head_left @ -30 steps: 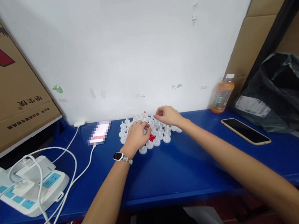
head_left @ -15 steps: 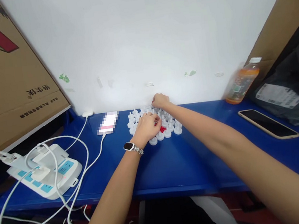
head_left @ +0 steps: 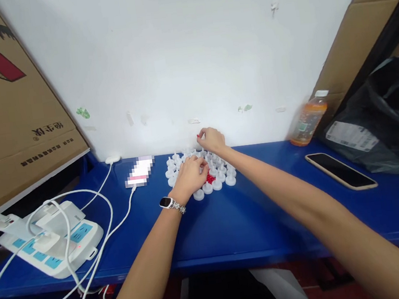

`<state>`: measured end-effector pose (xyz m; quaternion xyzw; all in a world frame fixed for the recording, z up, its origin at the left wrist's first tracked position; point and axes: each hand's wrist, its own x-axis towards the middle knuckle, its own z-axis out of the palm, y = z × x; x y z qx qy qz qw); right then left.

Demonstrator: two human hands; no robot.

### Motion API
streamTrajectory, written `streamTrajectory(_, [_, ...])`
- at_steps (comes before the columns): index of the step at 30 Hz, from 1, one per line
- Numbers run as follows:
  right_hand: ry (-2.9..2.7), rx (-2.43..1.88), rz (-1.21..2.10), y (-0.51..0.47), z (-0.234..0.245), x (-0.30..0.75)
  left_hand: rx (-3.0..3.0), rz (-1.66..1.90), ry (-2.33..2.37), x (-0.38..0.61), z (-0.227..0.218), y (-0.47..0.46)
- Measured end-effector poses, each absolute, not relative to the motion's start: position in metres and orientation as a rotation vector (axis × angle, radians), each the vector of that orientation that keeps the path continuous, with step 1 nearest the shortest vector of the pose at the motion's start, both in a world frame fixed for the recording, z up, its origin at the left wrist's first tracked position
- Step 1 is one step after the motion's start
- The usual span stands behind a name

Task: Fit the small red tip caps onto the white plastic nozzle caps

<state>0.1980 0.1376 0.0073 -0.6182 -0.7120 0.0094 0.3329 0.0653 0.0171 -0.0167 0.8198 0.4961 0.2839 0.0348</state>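
A cluster of white plastic caps with pointed nozzle tips (head_left: 230, 178) stands on the blue table against the white wall. Among them, near the front, lies a little pile of small red pieces (head_left: 210, 179). My right hand (head_left: 213, 139) is raised at the back of the cluster, thumb and forefinger pinched on a small red piece (head_left: 198, 135). Wearing a watch at the wrist, my left hand (head_left: 191, 174) rests low over the left part of the caps, beside the red pile. Its fingers are curled together, and what they may hold is hidden.
On the left, a white power strip (head_left: 59, 264) sits with looping white cables, and a charging phone (head_left: 139, 171) lies nearer the cluster. To the right are a phone (head_left: 341, 171), an orange drink bottle (head_left: 308, 119) and a dark plastic bag (head_left: 374, 123). A cardboard box (head_left: 16, 109) leans at left.
My right hand has turned slightly, and the red piece in its fingertips now shows. My left hand stays over the caps. The whole view has shifted a little.
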Motion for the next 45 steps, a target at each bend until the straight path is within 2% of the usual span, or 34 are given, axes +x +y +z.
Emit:
streamTrajectory(3, [-1.83,-1.357,0.0,0.09,0.012,0.217,2.504,0.934,1.539,0.067,-0.014,0.017])
streamTrajectory(6, [-1.831,-1.175,0.253,0.047,0.009,0.238,2.481,0.977,1.476,0.068,-0.011,0.016])
streamTrajectory(11, [-1.788,-1.089,0.404,0.011,-0.007,0.258,2.412,1.004,1.319,0.072,-0.011,0.013])
streamTrajectory(15, [-1.957,-1.033,0.423,0.003,-0.01,0.254,2.39,0.99,1.201,0.075,-0.01,0.009])
streamTrajectory(20, [-1.911,-1.057,0.431,0.0,-0.006,0.25,2.393,1.025,1.187,0.076,-0.002,0.001])
streamTrajectory(32, [-2.151,-1.132,0.46,-0.009,-0.004,0.254,2.813,0.844,1.159,0.083,0.001,-0.004])
streamTrajectory(41, [-2.043,-0.934,0.575,-0.017,0.004,0.252,2.474,1.069,1.122,0.071,0.005,0.001])
streamTrajectory(45, [-1.863,-0.93,0.864,-0.009,-0.003,0.251,2.41,1.02,1.089,0.075,0.006,-0.002])
